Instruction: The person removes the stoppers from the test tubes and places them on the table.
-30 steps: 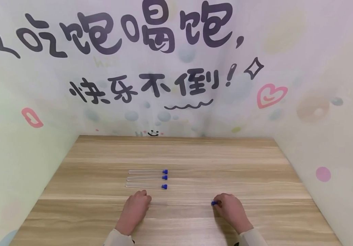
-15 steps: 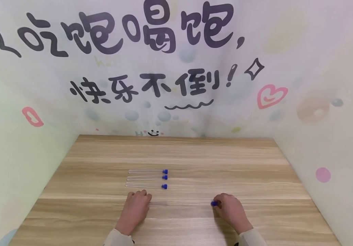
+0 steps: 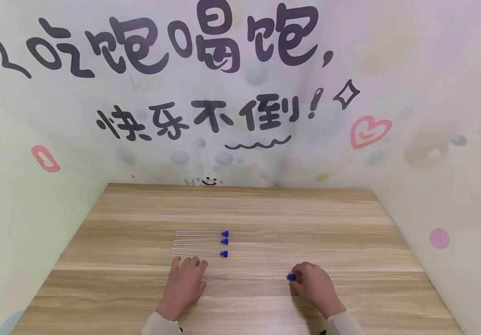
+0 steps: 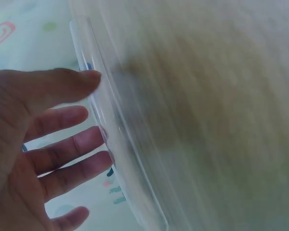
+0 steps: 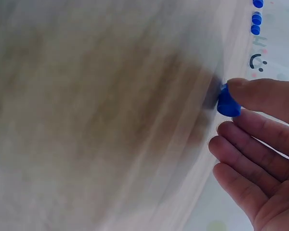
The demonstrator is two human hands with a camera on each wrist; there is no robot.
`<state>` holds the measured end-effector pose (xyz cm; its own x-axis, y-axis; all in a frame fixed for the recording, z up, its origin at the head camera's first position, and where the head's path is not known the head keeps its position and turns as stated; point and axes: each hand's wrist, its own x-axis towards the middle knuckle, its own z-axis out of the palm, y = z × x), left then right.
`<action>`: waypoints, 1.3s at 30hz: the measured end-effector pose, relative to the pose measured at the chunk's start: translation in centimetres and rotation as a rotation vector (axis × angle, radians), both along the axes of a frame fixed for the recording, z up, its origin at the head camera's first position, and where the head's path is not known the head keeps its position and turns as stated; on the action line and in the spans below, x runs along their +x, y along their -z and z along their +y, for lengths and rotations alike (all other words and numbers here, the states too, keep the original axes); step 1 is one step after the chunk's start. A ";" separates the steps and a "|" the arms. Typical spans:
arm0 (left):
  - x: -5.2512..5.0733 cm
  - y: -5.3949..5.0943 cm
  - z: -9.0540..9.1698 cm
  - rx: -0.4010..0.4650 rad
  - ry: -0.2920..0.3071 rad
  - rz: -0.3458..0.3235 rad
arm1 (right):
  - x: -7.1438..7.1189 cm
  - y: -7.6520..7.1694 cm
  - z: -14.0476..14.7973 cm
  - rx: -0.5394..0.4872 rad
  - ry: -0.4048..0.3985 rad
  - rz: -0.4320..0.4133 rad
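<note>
In the head view my left hand (image 3: 183, 284) lies over a clear test tube (image 3: 216, 278) on the wooden table. The left wrist view shows this test tube (image 4: 111, 115) uncapped at its near end, with the thumb over one side. The other fingers are fairly straight and spread, some tips at its far side. My right hand (image 3: 316, 286) pinches a small blue cap (image 3: 291, 277) between thumb and index finger, low over the table. In the right wrist view the blue cap (image 5: 228, 102) hangs from the thumb tip while the remaining fingers stay loose.
Three capped test tubes (image 3: 198, 242) lie side by side beyond my left hand, their blue caps pointing right. The wooden table (image 3: 307, 223) meets a printed backdrop (image 3: 161, 158) at its far edge, with pale walls on both sides.
My left hand's fingers and thumb have spread farther apart, staying by the tube. My right hand stays in place; more of the blue cap shows at its fingertips.
</note>
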<state>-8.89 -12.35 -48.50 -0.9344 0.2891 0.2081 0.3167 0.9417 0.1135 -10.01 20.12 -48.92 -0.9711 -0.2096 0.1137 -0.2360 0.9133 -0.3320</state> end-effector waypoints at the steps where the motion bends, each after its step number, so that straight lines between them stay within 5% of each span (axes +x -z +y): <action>1: 0.0 0.0 0.0 0.003 0.000 0.007 | 0.0 0.0 0.1 0.003 -0.001 0.010; 19: -1.4 -1.6 -0.1 0.016 -0.011 0.101 | -1.3 -2.1 -0.5 0.008 -0.022 0.276; 25: -1.7 -1.8 0.2 0.015 -0.012 0.188 | -1.6 -2.5 -1.4 -0.019 -0.049 0.348; 29: -2.0 -1.9 0.4 0.008 -0.008 0.226 | -1.8 -2.7 -2.0 -0.019 -0.057 0.351; 39: -3.0 -2.4 0.8 -0.012 0.023 0.197 | -2.4 -3.5 -3.4 -0.015 -0.074 0.334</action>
